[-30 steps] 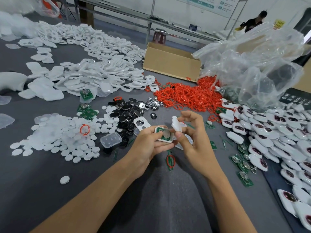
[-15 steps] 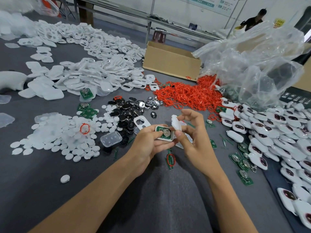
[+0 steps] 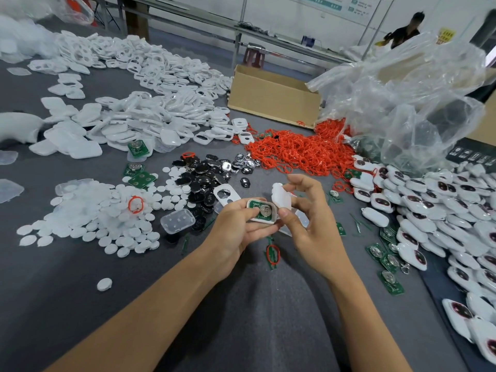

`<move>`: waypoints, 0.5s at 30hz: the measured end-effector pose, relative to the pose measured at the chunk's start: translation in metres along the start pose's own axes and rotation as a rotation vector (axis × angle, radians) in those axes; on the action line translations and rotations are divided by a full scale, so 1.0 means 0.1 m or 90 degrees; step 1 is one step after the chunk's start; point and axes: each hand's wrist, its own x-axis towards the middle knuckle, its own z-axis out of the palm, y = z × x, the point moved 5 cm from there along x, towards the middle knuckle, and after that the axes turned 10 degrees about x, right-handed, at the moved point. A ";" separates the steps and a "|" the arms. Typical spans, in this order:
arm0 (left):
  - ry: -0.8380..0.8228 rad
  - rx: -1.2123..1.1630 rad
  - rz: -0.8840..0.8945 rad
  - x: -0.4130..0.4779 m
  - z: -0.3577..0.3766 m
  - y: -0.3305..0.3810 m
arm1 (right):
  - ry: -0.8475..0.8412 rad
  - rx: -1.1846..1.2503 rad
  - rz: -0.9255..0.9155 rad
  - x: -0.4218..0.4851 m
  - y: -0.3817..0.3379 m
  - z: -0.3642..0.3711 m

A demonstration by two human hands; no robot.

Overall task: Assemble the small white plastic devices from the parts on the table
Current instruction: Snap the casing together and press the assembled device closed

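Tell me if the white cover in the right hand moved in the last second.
No. The white cover in the right hand stays just as far right of the holed white frame on the table.

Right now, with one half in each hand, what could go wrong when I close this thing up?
The cover in your right hand stands tilted at the edge of the open shell in your left hand; pressed down skew, it may seat crooked. The green board lies exposed inside, so tipping the shell might spill it. Held only by fingertips, the cover could slip.
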 end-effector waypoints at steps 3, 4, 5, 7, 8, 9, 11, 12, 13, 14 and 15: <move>0.002 -0.005 -0.002 0.02 -0.01 -0.01 | -0.005 -0.098 -0.009 0.00 0.00 0.01; 0.001 -0.007 -0.006 0.02 0.00 -0.02 | -0.015 -0.130 -0.011 0.00 0.01 0.03; -0.003 -0.006 -0.013 0.02 0.00 -0.03 | -0.024 -0.158 -0.011 0.00 0.01 0.05; -0.011 -0.003 -0.023 0.03 0.02 -0.04 | -0.035 -0.200 -0.012 -0.01 0.03 0.10; -0.012 -0.004 -0.025 0.03 0.02 -0.04 | -0.035 -0.211 -0.012 -0.01 0.03 0.11; -0.011 -0.003 -0.026 0.03 0.02 -0.04 | -0.034 -0.217 -0.012 -0.01 0.03 0.12; -0.012 0.008 -0.019 0.03 0.01 -0.05 | -0.032 -0.224 -0.012 0.00 0.03 0.13; -0.012 0.015 -0.014 0.03 0.01 -0.05 | -0.033 -0.229 -0.013 0.00 0.03 0.13; -0.010 0.023 -0.011 0.03 0.01 -0.06 | -0.034 -0.233 -0.013 0.00 0.02 0.14; -0.005 0.032 -0.010 0.04 0.00 -0.06 | -0.035 -0.237 -0.011 0.00 0.02 0.14; 0.000 0.043 -0.009 0.04 0.00 -0.07 | -0.034 -0.238 -0.006 0.01 0.01 0.14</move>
